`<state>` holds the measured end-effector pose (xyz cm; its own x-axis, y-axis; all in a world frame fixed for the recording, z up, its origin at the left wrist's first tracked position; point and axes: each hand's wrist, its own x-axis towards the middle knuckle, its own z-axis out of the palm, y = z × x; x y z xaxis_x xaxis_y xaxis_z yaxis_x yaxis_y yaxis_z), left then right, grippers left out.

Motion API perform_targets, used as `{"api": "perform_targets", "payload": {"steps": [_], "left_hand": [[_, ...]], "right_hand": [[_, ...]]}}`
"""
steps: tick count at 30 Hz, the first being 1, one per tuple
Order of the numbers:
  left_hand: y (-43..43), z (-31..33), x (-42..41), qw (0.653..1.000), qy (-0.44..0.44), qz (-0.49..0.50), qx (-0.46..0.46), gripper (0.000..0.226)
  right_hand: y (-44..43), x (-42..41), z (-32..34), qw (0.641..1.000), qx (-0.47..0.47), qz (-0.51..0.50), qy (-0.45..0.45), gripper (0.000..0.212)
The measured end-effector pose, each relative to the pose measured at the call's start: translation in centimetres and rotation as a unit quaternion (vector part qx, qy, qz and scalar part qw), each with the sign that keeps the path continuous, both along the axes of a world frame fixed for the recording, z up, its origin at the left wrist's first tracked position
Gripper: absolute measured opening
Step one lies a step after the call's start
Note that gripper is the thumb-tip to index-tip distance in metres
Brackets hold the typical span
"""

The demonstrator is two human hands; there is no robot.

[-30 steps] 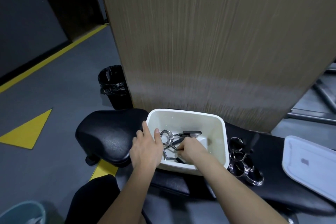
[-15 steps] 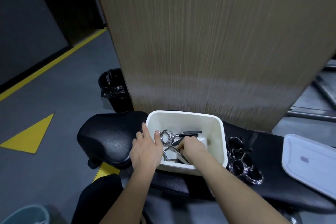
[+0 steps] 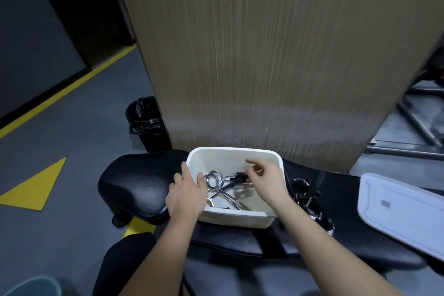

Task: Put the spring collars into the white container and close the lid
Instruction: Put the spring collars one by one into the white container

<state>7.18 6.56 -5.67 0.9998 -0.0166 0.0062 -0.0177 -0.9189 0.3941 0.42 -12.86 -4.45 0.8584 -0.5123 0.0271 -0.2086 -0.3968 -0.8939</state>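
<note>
The white container [image 3: 240,220] stands open on a black padded bench [image 3: 141,184]. Inside it lies a chrome spring collar [image 3: 213,180] with black handle grips, beside at least one other. My left hand [image 3: 186,196] grips the container's left rim, thumb inside. Above the container's right half hovers my right hand [image 3: 268,179], fingers loosely apart and empty. More spring collars [image 3: 304,193] lie in a heap on the bench just right of the container. The white lid [image 3: 403,211] rests flat at the far right.
A wood-grain panel [image 3: 276,55] rises directly behind the bench. A black bin [image 3: 146,122] stands on the grey floor at the left, near yellow floor markings. Metal frame bars [image 3: 418,125] cross at the right. A pale bucket [image 3: 31,287] shows at the bottom left.
My right hand has let go of the collar inside the container and risen up and to the right, now empty. My left hand still holds the rim.
</note>
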Motion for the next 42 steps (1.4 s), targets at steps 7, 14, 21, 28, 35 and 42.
{"api": "perform_targets", "payload": {"steps": [7, 14, 21, 28, 35, 42], "left_hand": [[-0.2, -0.4, 0.4, 1.000, -0.002, 0.003, 0.017, 0.066], [-0.1, -0.4, 0.3, 1.000, 0.002, 0.000, 0.024, 0.067], [-0.1, -0.2, -0.1, 1.000, 0.004, 0.001, 0.024, 0.066], [-0.1, -0.1, -0.1, 1.000, 0.005, -0.001, 0.020, 0.066], [-0.1, 0.1, -0.5, 1.000, -0.002, 0.001, 0.018, 0.064], [0.0, -0.1, -0.4, 1.000, -0.006, 0.001, 0.010, 0.063]], "right_hand": [[-8.1, -6.5, 0.6, 0.960, -0.175, -0.212, -0.055, 0.031], [-10.4, -9.7, -1.1, 0.978, -0.146, -0.102, 0.105, 0.048], [-9.5, -9.1, 1.0, 0.984, -0.110, -0.030, 0.136, 0.021], [-8.0, -8.6, 5.1, 0.989, -0.093, -0.113, -0.009, 0.009], [-6.3, -8.1, 10.2, 0.959, -0.072, -0.210, -0.178, 0.008], [-4.2, -7.7, 10.5, 0.952, 0.099, -0.177, -0.230, 0.025]]}}
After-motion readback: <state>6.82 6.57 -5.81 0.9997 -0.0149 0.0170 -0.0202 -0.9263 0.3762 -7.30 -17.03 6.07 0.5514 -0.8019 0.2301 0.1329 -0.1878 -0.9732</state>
